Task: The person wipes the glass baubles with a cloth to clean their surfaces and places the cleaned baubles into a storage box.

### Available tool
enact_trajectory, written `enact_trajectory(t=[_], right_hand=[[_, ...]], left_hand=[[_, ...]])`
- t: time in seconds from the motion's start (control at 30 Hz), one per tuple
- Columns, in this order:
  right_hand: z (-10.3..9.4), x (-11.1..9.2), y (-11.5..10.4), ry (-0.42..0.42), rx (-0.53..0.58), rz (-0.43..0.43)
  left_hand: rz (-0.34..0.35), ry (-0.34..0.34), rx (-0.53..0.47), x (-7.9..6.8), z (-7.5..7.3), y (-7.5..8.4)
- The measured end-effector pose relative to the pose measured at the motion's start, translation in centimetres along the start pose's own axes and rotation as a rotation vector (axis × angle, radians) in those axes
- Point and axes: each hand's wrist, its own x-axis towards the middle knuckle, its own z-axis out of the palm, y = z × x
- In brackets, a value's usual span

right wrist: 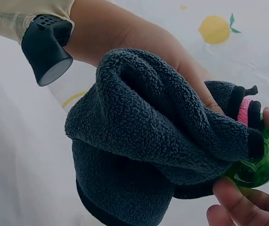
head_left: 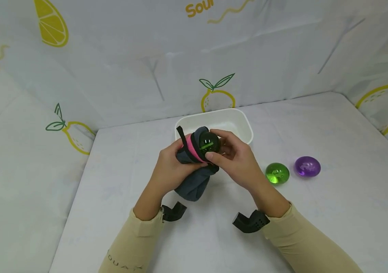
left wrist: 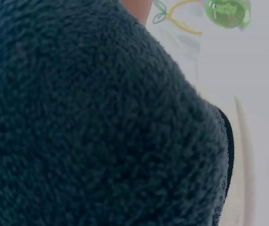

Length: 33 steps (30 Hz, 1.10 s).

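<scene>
My left hand (head_left: 175, 168) grips a bunched dark blue-grey towel (head_left: 194, 185) with black edging and a pink band. A green transparent glass ball (head_left: 209, 142), dark against the cloth, sticks out of the towel's folds. Thumb and fingers of my right hand (head_left: 236, 157) pinch this ball from its right side. In the right wrist view the towel (right wrist: 139, 122) hangs in a loose fold, and the ball (right wrist: 259, 165) shows bright green beyond its edge. The fuzzy towel (left wrist: 87, 117) fills most of the left wrist view and hides the left fingers.
A white plastic tray (head_left: 229, 118) stands behind my hands, near the table's back edge. To the right of my right wrist lie a green glass ball (head_left: 277, 173) and a purple one (head_left: 307, 166). A lemon-printed cloth (head_left: 112, 76) hangs behind the table.
</scene>
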Motion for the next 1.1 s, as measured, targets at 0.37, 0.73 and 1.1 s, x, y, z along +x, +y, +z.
enact_trajectory(t=[0.37, 0.73, 1.1], right_hand=[[-0.53, 0.24, -0.11, -0.013, 0.023, 0.094], [-0.69, 0.24, -0.11, -0.096, 0.121, -0.005], [-0.77, 0.21, 0.03, -0.111, 0.018, 0.119]], left_hand=[[-0.002, -0.028, 0.021, -0.02, -0.01, 0.03], [0.036, -0.064, -0.016, 0.12, -0.71, -0.09], [0.078, -0.126, -0.069, -0.13, -0.63, 0.25]])
